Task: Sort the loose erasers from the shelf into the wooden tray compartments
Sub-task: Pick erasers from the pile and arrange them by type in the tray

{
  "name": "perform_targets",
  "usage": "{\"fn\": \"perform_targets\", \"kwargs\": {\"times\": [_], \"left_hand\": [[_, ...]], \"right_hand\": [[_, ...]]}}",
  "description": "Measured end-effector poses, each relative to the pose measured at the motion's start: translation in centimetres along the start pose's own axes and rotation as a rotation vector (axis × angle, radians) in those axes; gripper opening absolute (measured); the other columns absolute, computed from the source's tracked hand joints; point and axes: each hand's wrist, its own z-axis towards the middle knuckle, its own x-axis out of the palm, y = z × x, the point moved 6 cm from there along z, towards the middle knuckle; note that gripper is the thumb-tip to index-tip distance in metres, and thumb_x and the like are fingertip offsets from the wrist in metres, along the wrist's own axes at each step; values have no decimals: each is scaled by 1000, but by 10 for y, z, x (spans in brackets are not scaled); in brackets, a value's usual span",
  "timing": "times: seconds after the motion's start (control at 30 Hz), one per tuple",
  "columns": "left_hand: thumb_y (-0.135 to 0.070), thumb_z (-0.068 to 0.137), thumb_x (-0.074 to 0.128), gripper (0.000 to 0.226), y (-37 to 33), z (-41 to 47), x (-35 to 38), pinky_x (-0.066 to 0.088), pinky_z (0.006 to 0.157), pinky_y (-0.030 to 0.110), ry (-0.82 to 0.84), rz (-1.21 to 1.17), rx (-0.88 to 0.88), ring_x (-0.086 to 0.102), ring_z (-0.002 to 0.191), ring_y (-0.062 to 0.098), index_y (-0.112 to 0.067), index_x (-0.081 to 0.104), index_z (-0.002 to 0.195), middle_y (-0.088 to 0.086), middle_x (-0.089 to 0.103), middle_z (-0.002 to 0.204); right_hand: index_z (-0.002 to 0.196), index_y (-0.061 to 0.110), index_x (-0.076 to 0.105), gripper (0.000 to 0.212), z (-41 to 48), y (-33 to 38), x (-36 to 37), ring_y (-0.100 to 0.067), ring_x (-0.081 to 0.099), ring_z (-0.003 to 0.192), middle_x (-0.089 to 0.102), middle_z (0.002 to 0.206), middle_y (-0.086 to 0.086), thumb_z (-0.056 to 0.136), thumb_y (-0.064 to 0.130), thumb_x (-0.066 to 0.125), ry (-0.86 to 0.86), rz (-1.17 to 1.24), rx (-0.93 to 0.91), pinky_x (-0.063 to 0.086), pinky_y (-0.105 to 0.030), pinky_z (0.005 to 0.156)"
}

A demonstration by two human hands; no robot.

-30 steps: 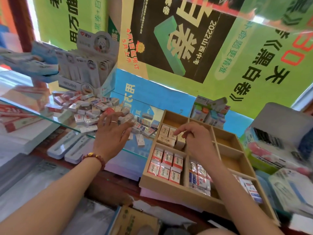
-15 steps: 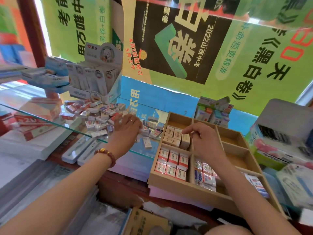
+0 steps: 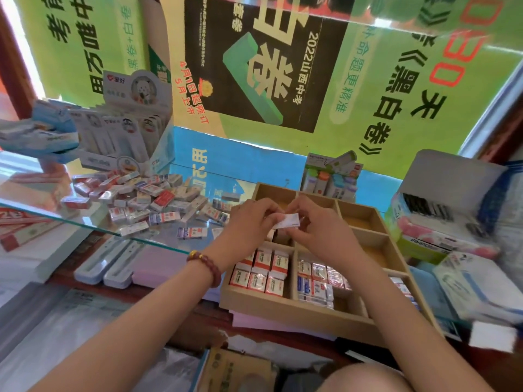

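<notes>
Eraser (image 3: 287,222) pinched between both hands, left hand (image 3: 250,222) and right hand (image 3: 319,227), long axis crosswise, directly above tray (image 3: 283,306) back-left compartment. Loose pile (image 3: 147,199) on shelf, nearer left hand.

The wooden tray (image 3: 288,308) is pale tan, its bare compartments a warmer yellow-brown. In its near left compartment the erasers (image 3: 259,271) are white with red bands; those in the next compartment (image 3: 315,281) are white with blue print under glossy wrap. The loose pile of erasers (image 3: 141,198) on the glass shelf (image 3: 93,224) mixes white, red and blue sleeves, one plainly red. The eraser (image 3: 288,221) between both hands is white. A dark red beaded bracelet (image 3: 208,265) with one gold bead circles the left wrist. The poster (image 3: 410,89) behind is bright green with black characters, red numerals and a black panel.
</notes>
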Motion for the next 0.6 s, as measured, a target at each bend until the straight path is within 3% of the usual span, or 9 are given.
{"fn": "perform_targets", "kwargs": {"times": [0.13, 0.23, 0.37, 0.47, 0.6], "left_hand": [[-22, 98, 41, 21, 7, -7, 0, 28, 93, 32, -66, 140, 45, 46, 111, 18, -22, 59, 108, -3, 61, 108], [-11, 97, 38, 27, 11, -12, 0, 23, 98, 32, -56, 199, 57, 39, 120, 18, -22, 58, 110, -2, 57, 119], [4, 86, 43, 36, 5, -14, 0, 19, 100, 30, -50, 245, 115, 40, 119, 17, -21, 62, 102, -3, 58, 113], [7, 82, 44, 35, 6, -16, -3, 20, 97, 28, -89, 236, 106, 44, 112, 17, -19, 61, 98, -6, 56, 100], [5, 83, 45, 33, 8, -17, -4, 21, 99, 30, -81, 239, 84, 45, 114, 17, -19, 62, 97, -1, 60, 108]], "right_hand": [[104, 32, 58, 24, 2, -11, 12, -6, 51, 88, 47, 103, 12, 83, 36, 69, 47, -16, 78, 49, -25, 79], [107, 29, 59, 25, 1, -19, 17, -3, 50, 80, 50, 90, 15, 85, 37, 66, 85, 55, 144, 44, -20, 68], [99, 30, 58, 19, 3, -20, 18, -3, 52, 70, 54, 81, 13, 83, 35, 68, 117, 60, 169, 40, -18, 57], [97, 30, 59, 16, 4, -18, 22, -4, 52, 67, 57, 79, 12, 84, 36, 66, 125, 79, 166, 39, -18, 56], [98, 28, 62, 16, 5, -17, 25, -4, 53, 70, 57, 80, 12, 86, 38, 64, 157, 46, 175, 43, -20, 60]]}}
